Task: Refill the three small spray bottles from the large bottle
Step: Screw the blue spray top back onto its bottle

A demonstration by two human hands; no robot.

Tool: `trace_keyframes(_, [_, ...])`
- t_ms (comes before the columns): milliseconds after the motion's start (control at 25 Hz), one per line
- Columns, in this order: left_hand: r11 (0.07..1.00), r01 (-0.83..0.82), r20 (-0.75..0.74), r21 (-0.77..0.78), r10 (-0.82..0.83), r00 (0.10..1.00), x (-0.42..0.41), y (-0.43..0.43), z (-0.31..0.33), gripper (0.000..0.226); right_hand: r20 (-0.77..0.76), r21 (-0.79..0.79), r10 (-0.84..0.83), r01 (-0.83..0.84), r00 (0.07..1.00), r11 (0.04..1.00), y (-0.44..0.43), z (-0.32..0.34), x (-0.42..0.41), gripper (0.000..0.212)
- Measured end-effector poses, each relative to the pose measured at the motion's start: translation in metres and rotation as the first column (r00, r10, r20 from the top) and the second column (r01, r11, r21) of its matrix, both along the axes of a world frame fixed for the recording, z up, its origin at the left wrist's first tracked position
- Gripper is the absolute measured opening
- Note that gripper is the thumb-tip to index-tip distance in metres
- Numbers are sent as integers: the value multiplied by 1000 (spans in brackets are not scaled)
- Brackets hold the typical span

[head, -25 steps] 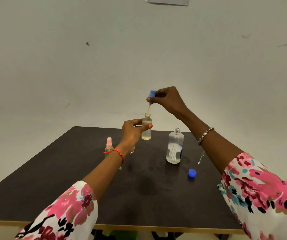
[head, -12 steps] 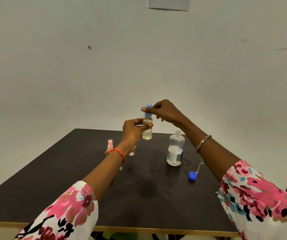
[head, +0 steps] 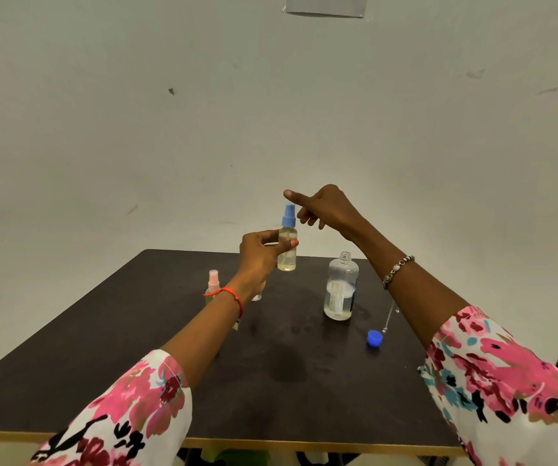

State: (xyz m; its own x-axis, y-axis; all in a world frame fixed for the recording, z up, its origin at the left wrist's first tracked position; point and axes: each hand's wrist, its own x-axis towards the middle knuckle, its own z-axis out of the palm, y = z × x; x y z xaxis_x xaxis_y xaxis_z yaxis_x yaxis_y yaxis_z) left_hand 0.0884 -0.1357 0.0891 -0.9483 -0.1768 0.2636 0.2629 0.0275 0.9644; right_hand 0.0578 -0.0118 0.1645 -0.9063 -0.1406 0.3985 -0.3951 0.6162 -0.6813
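The left grip pinches a small clear plastic spray bottle with a blue spray head between thumb and fingertips around its middle. It holds the bottle upright in the air above the far part of the dark bench, with pale yellowish liquid in the bottle's lower part. The right grip hangs just above and to the right of the blue head. Its forefinger is stretched out over the top, the other fingers are loosely bent and it holds nothing; whether the fingertip touches the head cannot be told. A large clear uncapped bottle stands on the bench below the right wrist, with a round blue cap lying near it. A small pink-topped spray bottle stands behind the left wrist.
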Motion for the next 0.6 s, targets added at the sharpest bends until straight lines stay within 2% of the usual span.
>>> trace_keyframes(80, [1000,-5,1,0,5,1000,-1,1,0,45,-2,-19,21,-21,1000,1000,1,3,0,48])
trace_keyframes(160, [1000,0,5,-2,0,1000,-2,3,1,44,11,-65,158,-157,987,985,4,4,1,28])
trace_keyframes(240, [1000,5,8,3,-5,1000,-2,4,1,43,26,-78,266,-263,964,962,8,0,-1,35])
trace_keyframes(440, [1000,9,14,-5,-9,1000,-1,6,2,44,-46,36,146,-144,988,989,3,-10,-1,44])
trace_keyframes(600, [1000,20,-15,-8,-20,1000,-1,2,4,44,-3,-40,245,-245,970,969,8,-8,-5,39])
